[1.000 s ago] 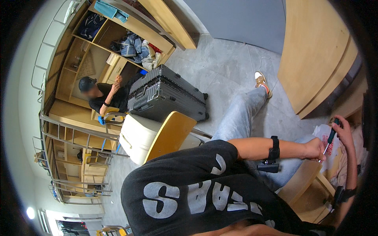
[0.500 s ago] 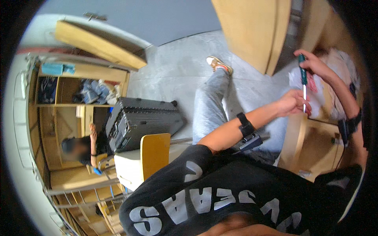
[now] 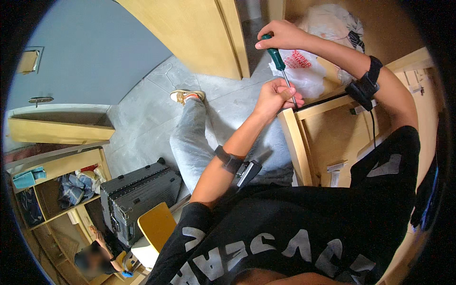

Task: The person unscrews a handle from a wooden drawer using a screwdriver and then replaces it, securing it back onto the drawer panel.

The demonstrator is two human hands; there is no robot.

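A screwdriver (image 3: 276, 58) with a dark green handle and a metal shaft points down at the top corner of a light wooden cabinet panel (image 3: 290, 130). My right hand (image 3: 283, 37) is closed round the end of its handle. Lower down, the fingers of my left hand (image 3: 276, 99) pinch the shaft close to its tip. That hand rests by the panel's corner. Whether a screw sits under the tip is hidden by my fingers.
Behind my hands lies a white plastic bag (image 3: 304, 78) beside crumpled cloth (image 3: 327, 21). A tall wooden door (image 3: 190, 33) stands ahead. To the left are a black suitcase (image 3: 142, 190), a yellow-backed chair (image 3: 156, 225), and another person (image 3: 97, 259) by open shelves (image 3: 47, 213).
My view has turned, so the room appears shifted and rotated, with more of the cabinet's inside showing. Both hands keep hold of the screwdriver, its tip still by the panel.
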